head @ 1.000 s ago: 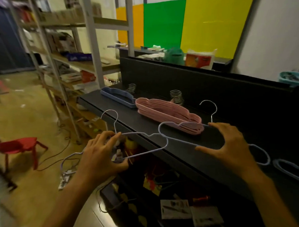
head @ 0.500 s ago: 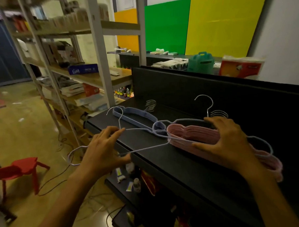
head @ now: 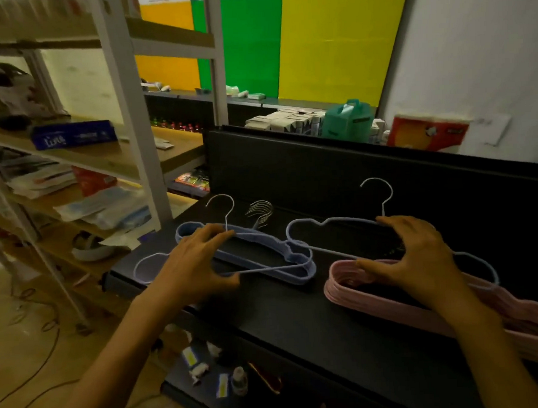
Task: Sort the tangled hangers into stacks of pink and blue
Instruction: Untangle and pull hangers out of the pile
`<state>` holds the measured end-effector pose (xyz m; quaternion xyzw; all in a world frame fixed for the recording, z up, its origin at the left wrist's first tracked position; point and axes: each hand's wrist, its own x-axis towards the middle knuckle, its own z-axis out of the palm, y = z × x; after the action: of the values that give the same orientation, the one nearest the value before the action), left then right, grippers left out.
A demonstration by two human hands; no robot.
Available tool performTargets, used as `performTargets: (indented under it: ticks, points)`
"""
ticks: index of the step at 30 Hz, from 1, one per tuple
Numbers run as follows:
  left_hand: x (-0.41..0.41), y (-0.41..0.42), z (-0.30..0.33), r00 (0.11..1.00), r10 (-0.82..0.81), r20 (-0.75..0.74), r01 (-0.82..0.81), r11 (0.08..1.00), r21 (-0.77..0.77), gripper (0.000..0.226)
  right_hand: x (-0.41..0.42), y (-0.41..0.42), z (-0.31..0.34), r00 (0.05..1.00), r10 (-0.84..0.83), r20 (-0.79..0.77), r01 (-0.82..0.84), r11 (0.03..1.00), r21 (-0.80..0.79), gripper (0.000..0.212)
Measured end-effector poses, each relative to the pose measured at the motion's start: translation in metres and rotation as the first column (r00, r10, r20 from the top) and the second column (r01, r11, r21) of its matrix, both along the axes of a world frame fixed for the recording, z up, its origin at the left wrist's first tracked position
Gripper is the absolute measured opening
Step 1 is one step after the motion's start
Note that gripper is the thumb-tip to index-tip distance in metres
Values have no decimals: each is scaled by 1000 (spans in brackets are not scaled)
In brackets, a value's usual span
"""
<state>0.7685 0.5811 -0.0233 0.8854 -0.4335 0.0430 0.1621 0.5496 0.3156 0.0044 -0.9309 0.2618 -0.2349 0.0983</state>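
Note:
A stack of blue hangers [head: 273, 250] lies on the black counter [head: 285, 320], its metal hooks bunched at the back. To its right lies a stack of pink hangers [head: 389, 300]. My left hand [head: 193, 262] grips one loose blue hanger [head: 147, 264] and holds it over the blue stack's left end. My right hand [head: 418, 256] grips a second loose blue hanger [head: 327, 224] above the pink stack, thumb under its lower bar, fingers on its top. Both loose hangers overlap at the blue stack's right end.
A black back panel [head: 322, 176] rises behind the counter. White metal shelving [head: 128, 117] with boxes and papers stands to the left. Small bottles and packets [head: 219, 375] sit on a lower shelf below the counter's front edge. Cables trail on the floor at the left.
Both hands have carried the two loose blue hangers forward and left, from past the counter's edge to above the stacks. My left hand now reaches the blue stack.

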Motion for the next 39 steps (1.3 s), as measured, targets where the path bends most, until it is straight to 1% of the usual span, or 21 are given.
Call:
performTargets:
  ticks: [2, 6, 10, 14, 17, 22, 26, 31, 35, 37, 39]
  points:
    - [22, -5, -1, 997, -68, -21, 68, 998, 8, 89, 6, 7, 0, 998, -65, 11, 64, 998, 10, 101]
    - [51, -18, -2, 973, -218, -76, 219, 976, -5, 86, 12, 26, -1, 978, -192, 83, 189, 981, 48, 97]
    - [74, -32, -1, 927, -362, -93, 365, 931, 10, 86, 12, 42, -4, 946, -314, 79, 311, 949, 47, 96]
    - [88, -44, -2, 892, -438, -113, 443, 896, 22, 85, 8, 53, -8, 919, -389, 64, 384, 920, 73, 99]
    - [93, -51, -5, 862, -485, -146, 494, 869, 32, 84, 7, 56, -11, 903, -427, 55, 424, 904, 55, 94]
    - [100, -53, -7, 850, -499, -170, 511, 859, 30, 84, 10, 59, -11, 908, -413, 72, 413, 911, 16, 90]
    - [99, -50, -5, 841, -504, -198, 523, 850, 56, 82, 13, 57, -13, 914, -401, 59, 399, 916, 46, 90]
    - [95, -46, -3, 855, -483, -190, 503, 861, 74, 81, 15, 58, -14, 929, -366, 56, 363, 931, 45, 89]
    - [88, -38, 1, 890, -440, -120, 450, 889, 79, 76, 17, 63, -14, 943, -326, 67, 325, 945, 34, 89]
    - [85, -31, 4, 921, -387, -47, 389, 918, 73, 72, 20, 65, -14, 953, -294, 70, 293, 956, 22, 89]
    - [84, -22, 6, 949, -314, 32, 310, 946, 101, 72, 27, 69, -15, 962, -269, 53, 269, 963, 3, 89]
